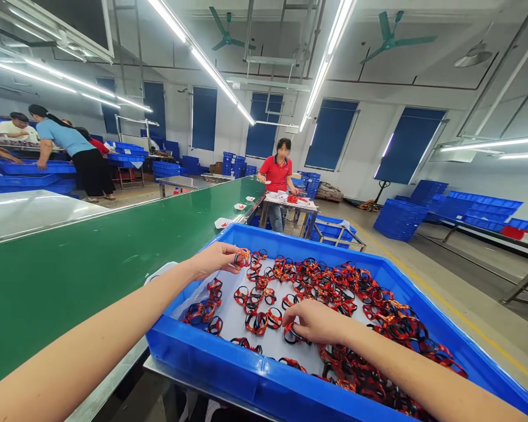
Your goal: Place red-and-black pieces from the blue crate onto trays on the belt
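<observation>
L hand (pixel 215 262) pinches a red-blk loop band (pixel 242 257) betw. thumb & fingers, narrow grip, just inside far rim of blue plastic tray (pixel 264 237). R hand (pixel 315 322): fingertips (pixel 295 313) curled down, 2nd band (pixel 293 335) right under them; grip can't tell. More bands (pixel 334 287) loose on white liner (pixel 273 346). Green conveyor belt (pixel 92 281) beside tray, on L.
</observation>
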A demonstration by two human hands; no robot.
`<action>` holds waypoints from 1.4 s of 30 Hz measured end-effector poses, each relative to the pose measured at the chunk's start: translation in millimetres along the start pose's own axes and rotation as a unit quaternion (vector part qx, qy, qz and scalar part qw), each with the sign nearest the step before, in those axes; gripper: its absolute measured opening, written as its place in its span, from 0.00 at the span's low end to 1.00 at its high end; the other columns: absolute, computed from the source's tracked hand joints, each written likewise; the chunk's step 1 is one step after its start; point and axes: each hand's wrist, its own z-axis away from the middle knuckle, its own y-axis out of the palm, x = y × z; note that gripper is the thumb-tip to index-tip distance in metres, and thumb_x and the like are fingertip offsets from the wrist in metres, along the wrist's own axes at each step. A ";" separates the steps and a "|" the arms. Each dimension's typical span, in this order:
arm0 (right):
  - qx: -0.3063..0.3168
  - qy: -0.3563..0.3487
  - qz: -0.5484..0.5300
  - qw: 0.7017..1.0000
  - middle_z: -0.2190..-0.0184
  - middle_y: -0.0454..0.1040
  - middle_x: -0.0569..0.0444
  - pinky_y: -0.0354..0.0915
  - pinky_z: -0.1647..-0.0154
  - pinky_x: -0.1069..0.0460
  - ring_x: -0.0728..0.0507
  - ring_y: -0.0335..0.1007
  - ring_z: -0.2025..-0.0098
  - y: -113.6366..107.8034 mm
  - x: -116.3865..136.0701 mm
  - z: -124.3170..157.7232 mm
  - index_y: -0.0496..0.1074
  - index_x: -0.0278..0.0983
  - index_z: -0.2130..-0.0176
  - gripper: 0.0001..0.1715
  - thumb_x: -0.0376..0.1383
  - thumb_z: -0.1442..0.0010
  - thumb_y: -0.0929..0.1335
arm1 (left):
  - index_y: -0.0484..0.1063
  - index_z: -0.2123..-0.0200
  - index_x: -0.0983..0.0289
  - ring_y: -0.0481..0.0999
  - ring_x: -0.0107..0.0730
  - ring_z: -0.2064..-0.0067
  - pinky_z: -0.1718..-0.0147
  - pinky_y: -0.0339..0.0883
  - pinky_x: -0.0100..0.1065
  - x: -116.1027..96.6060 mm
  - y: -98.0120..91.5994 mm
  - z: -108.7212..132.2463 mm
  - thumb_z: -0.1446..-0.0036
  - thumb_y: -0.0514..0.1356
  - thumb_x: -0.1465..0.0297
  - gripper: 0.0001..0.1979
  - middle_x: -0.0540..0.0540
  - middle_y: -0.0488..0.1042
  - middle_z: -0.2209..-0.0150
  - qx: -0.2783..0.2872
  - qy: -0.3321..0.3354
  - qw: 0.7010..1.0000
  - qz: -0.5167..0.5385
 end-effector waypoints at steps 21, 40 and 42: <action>0.004 0.006 -0.009 1.000 0.62 0.78 0.55 0.64 0.60 0.54 0.45 0.73 0.63 3.0 -2.5 0.1 0.76 0.43 0.57 0.21 0.31 0.48 0.62 | 0.76 0.65 0.66 0.71 0.24 0.73 0.68 0.69 0.31 5.9 -1.5 -1.3 0.55 0.66 0.62 0.16 0.53 0.74 0.72 0.006 -0.061 0.997 0.036; 0.006 0.014 -0.008 1.000 0.64 0.79 0.55 0.63 0.60 0.53 0.45 0.73 0.64 -0.3 3.1 0.1 0.77 0.43 0.59 0.21 0.31 0.49 0.62 | 0.74 0.62 0.67 0.57 0.13 0.83 0.86 0.54 0.18 -8.5 -7.7 6.0 0.48 0.62 0.70 0.10 0.45 0.64 0.79 0.073 -0.087 0.977 0.180; 0.003 0.017 -0.010 1.000 0.64 0.79 0.55 0.64 0.60 0.52 0.44 0.73 0.64 -0.8 3.9 0.4 0.77 0.43 0.58 0.21 0.31 0.49 0.62 | 0.73 0.63 0.68 0.55 0.12 0.84 0.87 0.53 0.17 -9.7 -8.5 7.3 0.48 0.62 0.71 0.08 0.45 0.62 0.80 0.081 -0.088 0.974 0.191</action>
